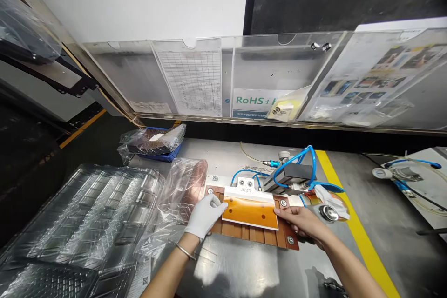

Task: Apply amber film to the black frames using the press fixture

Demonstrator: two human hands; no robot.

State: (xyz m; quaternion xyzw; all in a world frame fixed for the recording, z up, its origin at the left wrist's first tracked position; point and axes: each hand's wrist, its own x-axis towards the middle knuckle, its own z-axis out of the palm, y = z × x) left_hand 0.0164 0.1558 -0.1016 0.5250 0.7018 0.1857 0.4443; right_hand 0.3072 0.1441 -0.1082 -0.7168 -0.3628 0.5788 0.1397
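A flat orange sheet (248, 214) with a white lower edge lies over a brown fixture plate (240, 231) with round metal screws at its corners. My left hand (204, 216), in a white glove, pinches the sheet's left edge between thumb and finger. On the opposite side, my bare right hand (303, 223) has its thumb and fingers closed at the sheet's right edge, beside the fixture. Behind the sheet is a white block (245, 190) marked JJ-25070. Blue air hoses (275, 177) run from it to a dark cylinder (290, 177).
Clear plastic trays (87, 214) are stacked at left, with a plastic bag (176, 191) beside them. A blue bin (164, 152) holds wrapped material. A bottle with a metal top (328, 213) stands right of the fixture, near yellow tape (363, 233). Document pockets (190, 79) line the back.
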